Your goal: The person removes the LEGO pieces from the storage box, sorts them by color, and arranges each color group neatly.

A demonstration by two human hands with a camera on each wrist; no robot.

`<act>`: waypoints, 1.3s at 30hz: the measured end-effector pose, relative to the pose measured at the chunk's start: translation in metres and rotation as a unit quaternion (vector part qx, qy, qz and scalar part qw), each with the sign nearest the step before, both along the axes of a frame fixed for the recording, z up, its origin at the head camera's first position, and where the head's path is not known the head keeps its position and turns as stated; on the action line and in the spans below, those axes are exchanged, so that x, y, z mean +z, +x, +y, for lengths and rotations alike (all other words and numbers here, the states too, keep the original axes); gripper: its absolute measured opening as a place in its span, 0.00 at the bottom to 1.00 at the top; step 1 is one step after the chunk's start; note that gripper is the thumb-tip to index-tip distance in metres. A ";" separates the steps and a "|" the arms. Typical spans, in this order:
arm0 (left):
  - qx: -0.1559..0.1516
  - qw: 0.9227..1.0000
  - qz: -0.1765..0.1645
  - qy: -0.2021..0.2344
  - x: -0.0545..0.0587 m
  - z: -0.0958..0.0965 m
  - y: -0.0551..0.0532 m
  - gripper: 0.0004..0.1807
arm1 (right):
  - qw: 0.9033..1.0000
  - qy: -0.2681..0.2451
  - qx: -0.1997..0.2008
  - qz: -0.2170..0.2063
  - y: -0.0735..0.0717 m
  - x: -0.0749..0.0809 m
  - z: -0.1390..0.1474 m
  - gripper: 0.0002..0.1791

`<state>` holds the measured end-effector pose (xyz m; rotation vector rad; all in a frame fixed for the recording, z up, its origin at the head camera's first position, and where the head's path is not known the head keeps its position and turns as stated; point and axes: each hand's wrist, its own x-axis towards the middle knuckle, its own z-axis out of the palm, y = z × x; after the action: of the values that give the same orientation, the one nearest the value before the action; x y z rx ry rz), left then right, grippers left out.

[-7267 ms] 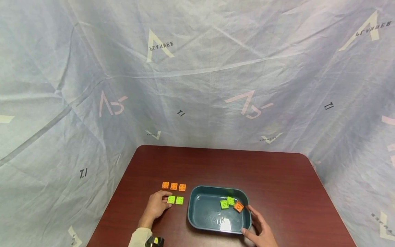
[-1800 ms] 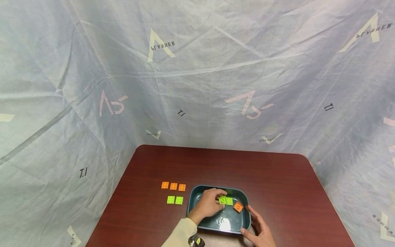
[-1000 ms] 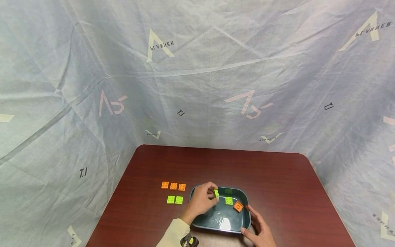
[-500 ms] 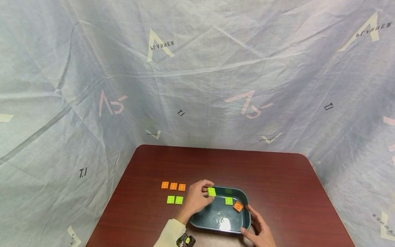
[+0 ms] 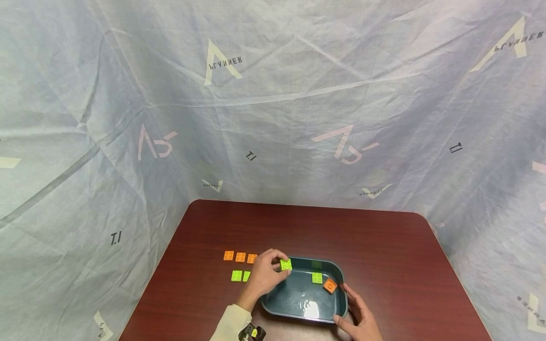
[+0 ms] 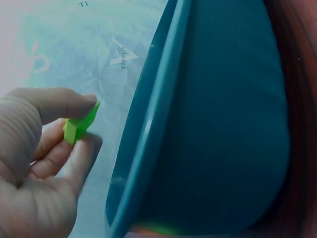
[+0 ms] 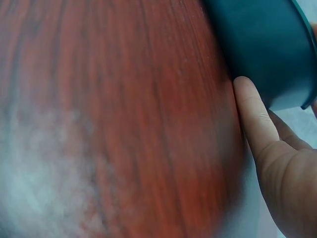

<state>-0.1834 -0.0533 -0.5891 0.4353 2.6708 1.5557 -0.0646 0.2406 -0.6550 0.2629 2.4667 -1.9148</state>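
My left hand (image 5: 264, 274) pinches a lime-green toy building brick (image 5: 286, 264) between thumb and fingers, above the left end of a dark teal plastic tray (image 5: 290, 298). The left wrist view shows the pinched brick (image 6: 79, 126) raised beside the tray wall (image 6: 218, 114). My right hand (image 5: 362, 317) holds the tray's near right corner, thumb at the front and fingers along the right end. In the right wrist view a digit of the right hand (image 7: 287, 158) lies against the tray's outer wall (image 7: 267, 54). Inside the tray lie a green brick (image 5: 317, 278) and an overturned orange brick (image 5: 330, 285).
Left of the tray, three orange bricks (image 5: 241, 257) form a row on the dark red table (image 5: 341, 232). Nearer, two green bricks (image 5: 236, 275) lie side by side, one partly hidden by my left hand. Grey printed cloth (image 5: 277, 128) hangs around the table.
My left hand placed its earlier reach into the tray, lifted out a green brick and carried it left, turning it studs-up. The right hand stays at the tray's corner.
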 end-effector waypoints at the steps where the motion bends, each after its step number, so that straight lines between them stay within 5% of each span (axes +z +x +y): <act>1: 0.004 1.000 0.005 -0.006 0.000 -0.001 0.000 0.14 | 1.000 0.001 0.000 0.001 0.000 0.000 0.000 0.51; 8: 0.026 0.999 0.012 -0.023 0.001 -0.009 -0.002 0.15 | 1.000 -0.004 -0.005 -0.002 0.001 -0.001 0.000 0.51; 21: 0.018 0.999 -0.023 0.013 0.010 -0.038 -0.002 0.21 | 1.000 0.003 -0.005 -0.013 -0.001 0.001 -0.001 0.51; 31: 0.028 0.999 0.003 0.018 0.008 -0.059 -0.006 0.22 | 1.000 0.003 -0.007 -0.029 -0.001 0.004 -0.002 0.51; 39: 0.046 0.998 0.014 -0.027 0.008 -0.075 -0.007 0.22 | 1.000 0.000 -0.004 -0.008 -0.001 0.001 -0.001 0.51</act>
<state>-0.1900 -0.1285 -0.5807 0.3391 2.7840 1.5064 -0.0652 0.2396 -0.6540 0.2862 2.4598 -1.9067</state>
